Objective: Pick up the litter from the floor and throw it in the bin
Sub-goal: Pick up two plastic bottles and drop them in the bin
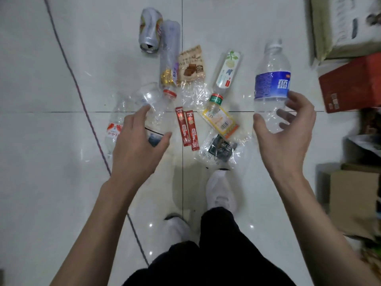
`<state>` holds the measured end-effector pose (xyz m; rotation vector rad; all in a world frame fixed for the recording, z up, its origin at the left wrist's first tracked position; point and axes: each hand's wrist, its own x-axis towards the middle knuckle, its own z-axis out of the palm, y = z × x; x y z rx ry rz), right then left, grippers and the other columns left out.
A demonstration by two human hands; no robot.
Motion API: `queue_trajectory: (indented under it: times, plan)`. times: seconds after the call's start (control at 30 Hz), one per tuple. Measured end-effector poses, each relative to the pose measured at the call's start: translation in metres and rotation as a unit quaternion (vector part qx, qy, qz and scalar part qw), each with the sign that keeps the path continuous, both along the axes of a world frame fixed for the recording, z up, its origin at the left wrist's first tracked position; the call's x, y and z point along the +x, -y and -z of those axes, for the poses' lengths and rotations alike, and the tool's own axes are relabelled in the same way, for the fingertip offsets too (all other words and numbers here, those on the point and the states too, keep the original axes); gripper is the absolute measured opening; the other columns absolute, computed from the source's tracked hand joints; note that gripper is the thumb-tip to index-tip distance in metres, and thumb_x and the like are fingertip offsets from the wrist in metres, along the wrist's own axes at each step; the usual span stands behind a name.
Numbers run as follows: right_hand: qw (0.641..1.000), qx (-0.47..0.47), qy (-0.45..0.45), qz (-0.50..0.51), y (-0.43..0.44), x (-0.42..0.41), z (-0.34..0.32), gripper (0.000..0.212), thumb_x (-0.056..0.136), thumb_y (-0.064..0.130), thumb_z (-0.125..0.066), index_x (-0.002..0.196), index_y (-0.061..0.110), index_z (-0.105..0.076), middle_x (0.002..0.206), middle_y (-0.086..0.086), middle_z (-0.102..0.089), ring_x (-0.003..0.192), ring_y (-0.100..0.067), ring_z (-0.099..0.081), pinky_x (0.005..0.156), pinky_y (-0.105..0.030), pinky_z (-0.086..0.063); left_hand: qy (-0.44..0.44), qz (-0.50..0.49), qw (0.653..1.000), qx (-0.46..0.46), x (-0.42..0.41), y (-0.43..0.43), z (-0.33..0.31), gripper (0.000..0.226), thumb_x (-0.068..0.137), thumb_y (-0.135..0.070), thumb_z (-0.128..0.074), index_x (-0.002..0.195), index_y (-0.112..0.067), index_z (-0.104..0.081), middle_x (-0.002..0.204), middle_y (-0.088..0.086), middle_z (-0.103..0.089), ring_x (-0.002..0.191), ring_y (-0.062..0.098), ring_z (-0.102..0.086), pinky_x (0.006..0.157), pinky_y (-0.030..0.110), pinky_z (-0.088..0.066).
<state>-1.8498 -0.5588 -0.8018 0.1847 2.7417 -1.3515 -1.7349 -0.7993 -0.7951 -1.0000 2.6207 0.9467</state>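
Right grip: right hand clasps the lower body of the blue-labelled bottle, lifted, cap pointing away
Left grip: left hand arches over the clear crumpled bottle; thumb one side, fingers the other; whether it has closed, cannot tell
Axis: that bottle lies on the floor, neck away, across the left hand's span; left hand nearer
Bin: not in view

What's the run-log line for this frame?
left hand grips crumpled clear bottle | right hand holds blue-label bottle | can, sachets, snack wrapper on floor | bin not in view
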Motion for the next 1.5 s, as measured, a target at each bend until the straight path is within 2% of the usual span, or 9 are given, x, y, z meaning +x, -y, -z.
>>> queue_trajectory:
  times: [0.2, 0.47, 0.57, 0.77, 0.9, 1.0, 1.13, 1.3, 1.5]
  plan:
    - [0.999, -0.033, 0.000, -0.015, 0.004, 0.016, -0.207, 0.063, 0.082, 0.027, -0.078, 0.131, 0.035, -0.040, 0.136, -0.002, -0.048, 0.114, -0.014, -0.061, 0.098, -0.031, -0.051, -0.030, -0.036, 0.999, 0.024, 0.016, -0.014, -0.208, 0.076, 0.086, -0.043, -0.073, 0.150, -0.027, -0.035, 0.139, -0.002, -0.048, 0.126, 0.013, -0.049, 0.100, 0.030, -0.042]
    - [0.994, -0.105, 0.011, -0.029, 0.033, 0.058, -0.451, 0.060, 0.085, 0.026, -0.079, 0.133, 0.031, -0.043, 0.136, 0.001, -0.050, 0.115, -0.009, -0.060, 0.092, -0.016, -0.047, -0.081, -0.082, 0.992, 0.057, 0.048, -0.018, -0.454, 0.072, 0.088, -0.042, -0.070, 0.149, -0.028, -0.037, 0.136, -0.004, -0.047, 0.118, 0.009, -0.050, 0.093, 0.024, -0.037]
    - [0.991, -0.126, 0.002, -0.048, 0.048, 0.085, -0.533, 0.060, 0.085, 0.023, -0.080, 0.130, 0.034, -0.042, 0.134, 0.004, -0.049, 0.115, -0.011, -0.060, 0.093, -0.018, -0.049, -0.100, -0.085, 0.990, 0.049, 0.070, -0.017, -0.532, 0.071, 0.088, -0.044, -0.070, 0.149, -0.029, -0.037, 0.136, -0.004, -0.047, 0.119, 0.010, -0.051, 0.091, 0.024, -0.037]
    - [0.982, -0.175, -0.012, -0.073, 0.054, 0.134, -0.655, 0.058, 0.085, 0.024, -0.081, 0.128, 0.039, -0.045, 0.134, 0.006, -0.052, 0.116, -0.005, -0.059, 0.086, -0.005, -0.045, -0.149, -0.111, 0.982, 0.046, 0.115, -0.020, -0.650, 0.070, 0.090, -0.043, -0.068, 0.149, -0.032, -0.033, 0.137, -0.010, -0.047, 0.112, -0.002, -0.043, 0.089, 0.020, -0.033]
    - [0.976, -0.192, -0.023, -0.096, 0.046, 0.160, -0.702, 0.057, 0.086, 0.026, -0.081, 0.125, 0.046, -0.044, 0.133, 0.009, -0.053, 0.115, -0.002, -0.059, 0.085, -0.008, -0.046, -0.179, -0.141, 0.972, 0.050, 0.141, -0.025, -0.697, 0.071, 0.090, -0.044, -0.068, 0.149, -0.034, -0.031, 0.135, -0.011, -0.047, 0.109, -0.002, -0.042, 0.088, 0.021, -0.034]
    - [0.974, -0.195, -0.020, -0.112, 0.036, 0.179, -0.722, 0.057, 0.085, 0.028, -0.081, 0.123, 0.049, -0.044, 0.134, 0.010, -0.054, 0.116, -0.002, -0.060, 0.087, -0.015, -0.047, -0.195, -0.165, 0.966, 0.039, 0.164, -0.034, -0.721, 0.071, 0.089, -0.044, -0.068, 0.149, -0.034, -0.031, 0.133, -0.012, -0.047, 0.103, -0.006, -0.039, 0.079, 0.013, -0.034]
    - [0.969, -0.202, -0.001, -0.141, 0.021, 0.199, -0.734, 0.058, 0.085, 0.030, -0.082, 0.130, 0.040, -0.046, 0.137, 0.008, -0.054, 0.116, -0.003, -0.060, 0.092, -0.027, -0.052, -0.209, -0.206, 0.956, 0.024, 0.202, -0.054, -0.741, 0.071, 0.090, -0.044, -0.068, 0.149, -0.033, -0.030, 0.132, -0.013, -0.046, 0.103, -0.003, -0.042, 0.072, 0.005, -0.032]
    - [0.957, -0.221, 0.002, -0.189, 0.000, 0.232, -0.742, 0.055, 0.086, 0.029, -0.082, 0.126, 0.043, -0.046, 0.135, 0.009, -0.055, 0.115, -0.003, -0.061, 0.096, -0.034, -0.055, -0.219, -0.280, 0.935, 0.017, 0.256, -0.093, -0.747, 0.072, 0.089, -0.045, -0.069, 0.149, -0.032, -0.032, 0.138, -0.011, -0.046, 0.112, 0.001, -0.044, 0.089, 0.021, -0.036]
    - [0.928, -0.221, 0.024, -0.299, -0.034, 0.286, -0.744, 0.061, 0.084, 0.027, -0.083, 0.133, 0.038, -0.046, 0.136, 0.007, -0.054, 0.116, -0.004, -0.061, 0.097, -0.036, -0.056, -0.225, -0.382, 0.896, 0.004, 0.339, -0.162, -0.754, 0.077, 0.088, -0.045, -0.070, 0.151, -0.029, -0.029, 0.141, -0.012, -0.046, 0.123, 0.005, -0.048, 0.096, 0.027, -0.042]
